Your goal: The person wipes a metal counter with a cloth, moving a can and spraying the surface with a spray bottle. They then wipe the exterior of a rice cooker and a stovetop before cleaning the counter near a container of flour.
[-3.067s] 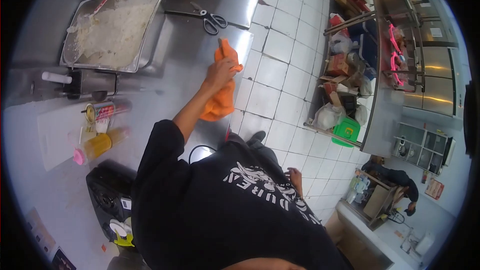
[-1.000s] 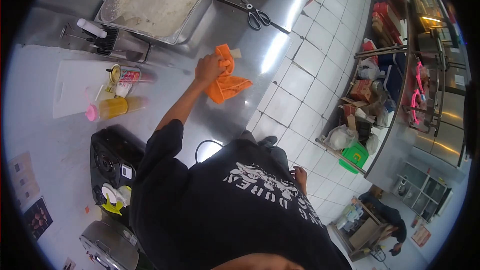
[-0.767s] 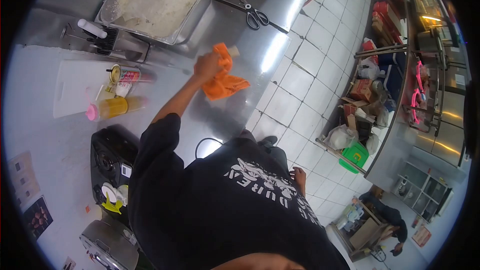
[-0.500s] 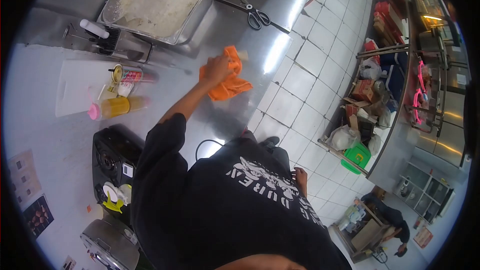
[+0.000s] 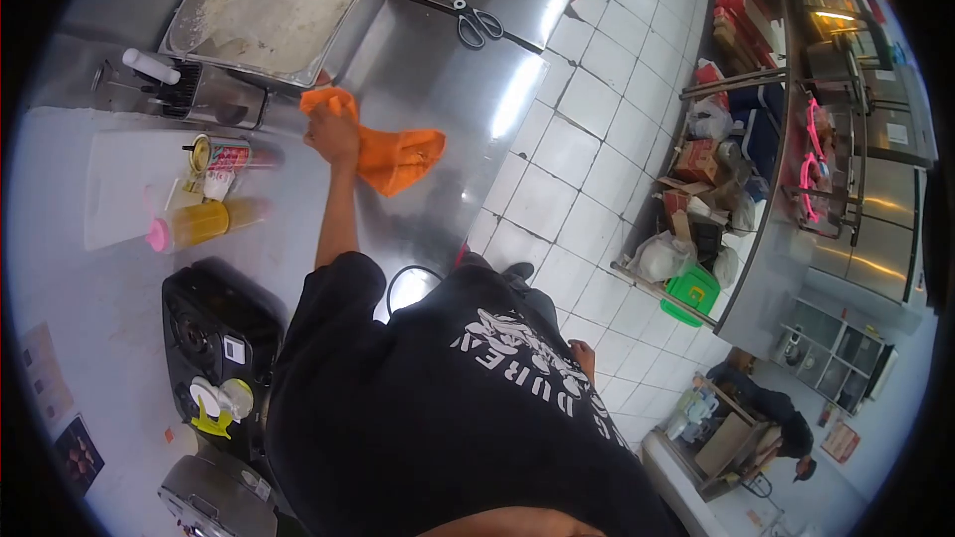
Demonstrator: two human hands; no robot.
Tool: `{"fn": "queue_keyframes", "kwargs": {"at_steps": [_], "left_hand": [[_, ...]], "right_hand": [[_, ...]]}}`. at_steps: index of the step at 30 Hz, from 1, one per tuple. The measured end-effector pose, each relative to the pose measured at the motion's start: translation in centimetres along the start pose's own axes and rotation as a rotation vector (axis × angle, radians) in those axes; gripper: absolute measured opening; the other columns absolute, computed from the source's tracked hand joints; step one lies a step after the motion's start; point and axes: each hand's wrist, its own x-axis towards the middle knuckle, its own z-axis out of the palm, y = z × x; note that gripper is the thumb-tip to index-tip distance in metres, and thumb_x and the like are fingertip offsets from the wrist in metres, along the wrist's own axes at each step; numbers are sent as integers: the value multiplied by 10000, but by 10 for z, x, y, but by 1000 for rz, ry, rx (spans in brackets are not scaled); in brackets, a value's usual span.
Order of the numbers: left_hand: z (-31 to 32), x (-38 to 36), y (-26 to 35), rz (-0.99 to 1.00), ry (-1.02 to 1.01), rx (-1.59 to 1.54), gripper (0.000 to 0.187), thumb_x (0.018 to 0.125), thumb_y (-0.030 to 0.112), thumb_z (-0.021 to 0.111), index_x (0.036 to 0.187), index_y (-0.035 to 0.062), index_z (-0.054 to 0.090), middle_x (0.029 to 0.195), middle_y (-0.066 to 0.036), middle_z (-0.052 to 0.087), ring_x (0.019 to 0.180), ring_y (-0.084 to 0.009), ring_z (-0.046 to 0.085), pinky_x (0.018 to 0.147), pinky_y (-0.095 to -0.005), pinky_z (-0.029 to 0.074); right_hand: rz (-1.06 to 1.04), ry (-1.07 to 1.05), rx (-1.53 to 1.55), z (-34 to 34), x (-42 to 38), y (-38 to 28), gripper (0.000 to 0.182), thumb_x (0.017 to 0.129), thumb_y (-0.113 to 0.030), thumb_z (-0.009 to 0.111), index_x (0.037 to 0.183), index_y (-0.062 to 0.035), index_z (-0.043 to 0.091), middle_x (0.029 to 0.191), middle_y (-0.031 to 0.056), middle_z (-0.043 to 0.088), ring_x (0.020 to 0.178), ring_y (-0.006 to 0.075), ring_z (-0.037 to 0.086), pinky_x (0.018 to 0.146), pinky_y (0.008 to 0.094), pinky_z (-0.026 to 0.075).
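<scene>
My left hand (image 5: 333, 134) is closed on an orange cloth (image 5: 396, 161) lying on the steel counter (image 5: 438, 89). One end of the cloth bunches under my fingers, and the rest spreads out to the right. Just above the hand is the near corner of a deep metal tray (image 5: 284, 15) of pale, flour-like powder. My right hand (image 5: 582, 358) hangs low beside my body, partly hidden by the black shirt; its fingers do not show clearly.
Black-handled scissors (image 5: 468, 15) lie near the counter's edge. To the left are a white cutting board (image 5: 114, 184), a yellow squeeze bottle (image 5: 199, 226), a can (image 5: 214, 152) and a black stove (image 5: 214, 328). Another person (image 5: 776, 408) bends over at the lower right.
My left hand has slid the cloth leftward across the counter, towards the tray's corner, and the cloth has stretched out. The whole view has shifted slightly. The right hand shows less than before.
</scene>
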Motion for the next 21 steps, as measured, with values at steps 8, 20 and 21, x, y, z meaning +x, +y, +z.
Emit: {"fn": "queue_keyframes", "kwargs": {"at_steps": [8,20,21], "left_hand": [[-74,-266,205,669,-1432,-630,258,914,343,550,984,106,621,940,-100,673,891,-258,662,758,-425,522],[-44,-90,98,540,-277,-927,227,912,210,618,1122,127,636,1093,-59,657,976,-243,648,806,-375,535],[-62,-78,106,499,-151,-576,217,907,216,615,1096,112,638,1091,-73,655,963,-259,649,810,-388,530]], "right_hand": [[-15,-42,-56,5,4,-28,282,938,-162,490,1099,4,650,820,113,687,645,154,647,496,273,494],[-101,70,16,29,44,32,280,937,-190,525,1073,15,659,849,149,714,722,203,702,572,318,556],[-67,80,78,27,39,35,278,931,-199,533,1056,10,666,839,142,718,717,197,705,565,316,556]]}}
